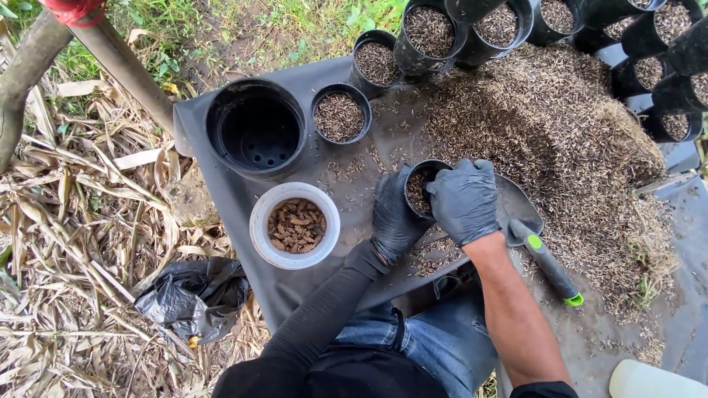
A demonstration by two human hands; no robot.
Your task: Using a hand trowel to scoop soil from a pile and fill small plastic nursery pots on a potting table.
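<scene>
Left hand point(394, 214), black-gloved, wraps closed around the side of a small black pot point(422, 190). Pot sits upright on the grey sheet point(221, 118), part-filled with husk mix. Right hand point(464, 199), also gloved, lies over the pot's rim, fingers curled on it. Trowel point(542, 254) rests on the sheet just right of the hands, touching neither. Husk pile point(546, 133) beyond. White tub point(295, 225) of brown chunks to the left; big empty pot point(257, 131) and filled pot point(339, 114) behind it

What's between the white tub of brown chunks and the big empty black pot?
Head view: nothing stands there, only a bare strip of grey ground sheet between the white tub and the big empty black pot.
</scene>
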